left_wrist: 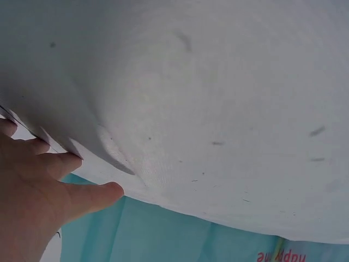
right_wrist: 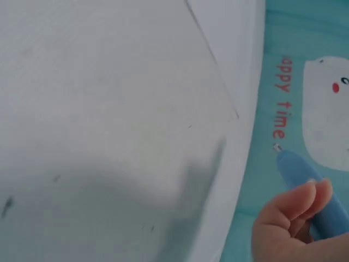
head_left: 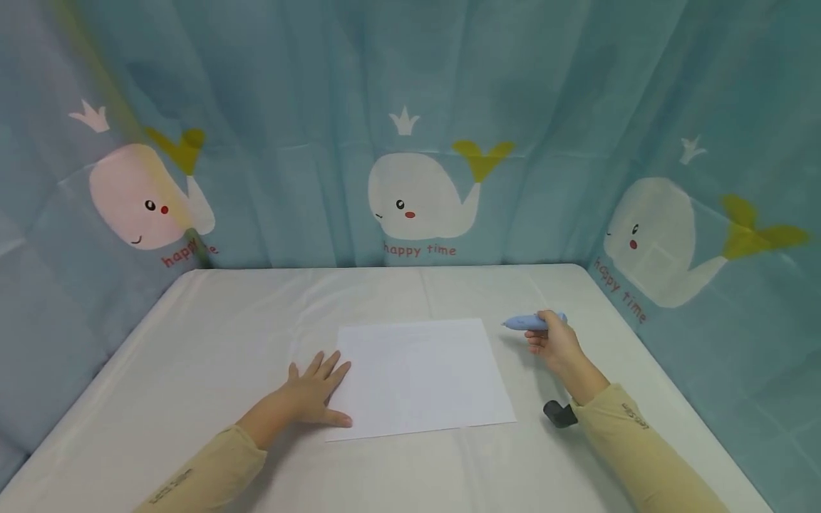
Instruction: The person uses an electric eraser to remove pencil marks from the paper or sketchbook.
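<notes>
A blank white sheet of paper (head_left: 423,377) lies in the middle of the table. My left hand (head_left: 314,392) rests on its left edge, fingers spread and thumb over the lower left corner; the left wrist view shows the same spread hand (left_wrist: 49,185) from the side. Above the table, to the right of the paper, my right hand (head_left: 553,340) grips a thick light-blue pen (head_left: 526,323). Its narrow tip points left, apart from the paper. In the right wrist view the thumb and a finger pinch the pen (right_wrist: 294,166), whose rear end runs out of frame.
The table carries a white cloth (head_left: 244,320) with slight creases. A blue curtain (head_left: 288,199) printed with whales hangs along the back and both sides. Against the right sleeve, a small black object (head_left: 560,415) is partly hidden.
</notes>
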Available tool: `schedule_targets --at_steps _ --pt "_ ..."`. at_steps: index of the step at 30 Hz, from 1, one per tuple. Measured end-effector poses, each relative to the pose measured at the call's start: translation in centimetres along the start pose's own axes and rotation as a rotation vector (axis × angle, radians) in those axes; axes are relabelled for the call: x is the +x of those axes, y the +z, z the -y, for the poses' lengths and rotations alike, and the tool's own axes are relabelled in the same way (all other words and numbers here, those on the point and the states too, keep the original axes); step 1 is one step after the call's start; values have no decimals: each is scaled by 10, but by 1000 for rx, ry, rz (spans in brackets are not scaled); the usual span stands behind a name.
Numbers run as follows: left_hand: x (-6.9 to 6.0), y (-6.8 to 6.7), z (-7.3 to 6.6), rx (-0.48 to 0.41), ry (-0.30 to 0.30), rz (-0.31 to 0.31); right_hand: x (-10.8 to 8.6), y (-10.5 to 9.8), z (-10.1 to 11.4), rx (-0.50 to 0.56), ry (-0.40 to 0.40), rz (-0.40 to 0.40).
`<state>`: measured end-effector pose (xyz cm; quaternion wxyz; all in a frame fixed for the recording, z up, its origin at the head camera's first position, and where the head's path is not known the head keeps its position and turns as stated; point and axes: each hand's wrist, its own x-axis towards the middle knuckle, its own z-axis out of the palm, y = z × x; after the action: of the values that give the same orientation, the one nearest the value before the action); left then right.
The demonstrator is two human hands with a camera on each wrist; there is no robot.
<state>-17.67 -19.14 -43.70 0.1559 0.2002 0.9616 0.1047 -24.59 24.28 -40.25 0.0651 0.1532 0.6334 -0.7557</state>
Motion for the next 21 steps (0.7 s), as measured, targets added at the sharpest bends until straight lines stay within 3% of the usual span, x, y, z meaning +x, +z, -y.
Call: schedule_targets --at_steps 4,8,14,21 --pt "1 2 2 0 7 -6 -1 -7 -5 -56 3 -3" --pt "3 3 3 -5 14 -9 0 -13 -13 -141 72 -2" --pt "5 3 3 -18 13 6 -3 -19 -21 -409 128 -48" --pt "4 1 2 -14 -1 15 -6 -13 -27 -694 94 65"
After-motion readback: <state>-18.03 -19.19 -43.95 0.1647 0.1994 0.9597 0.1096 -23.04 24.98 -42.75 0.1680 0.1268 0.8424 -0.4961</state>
